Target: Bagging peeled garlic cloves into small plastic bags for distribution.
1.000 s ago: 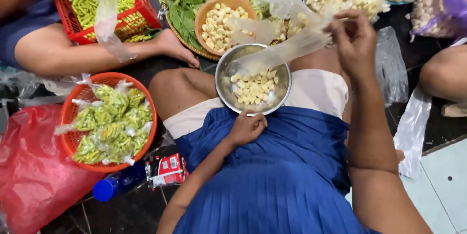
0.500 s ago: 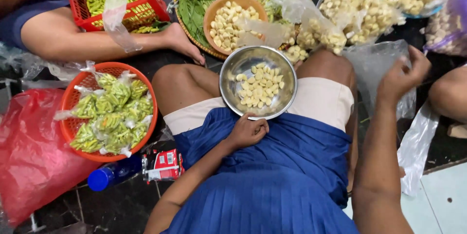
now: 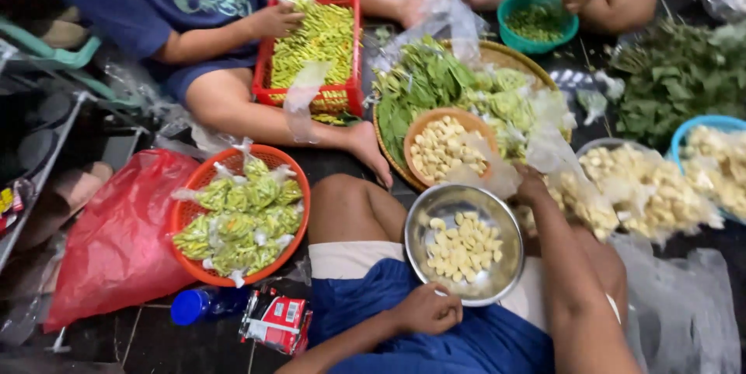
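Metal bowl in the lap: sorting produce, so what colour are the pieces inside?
Pale yellow pieces, head view.

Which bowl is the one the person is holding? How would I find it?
Look at the person's lap, with the blue cloth. Resting there is a round steel bowl holding pale peeled cloves, with the left hand at its near rim. It is the only shiny metal bowl; the orange bowl beyond is plastic.

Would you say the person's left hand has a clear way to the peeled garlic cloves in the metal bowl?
Probably yes: the left hand rests at the near rim of the metal bowl, and nothing covers the garlic cloves.
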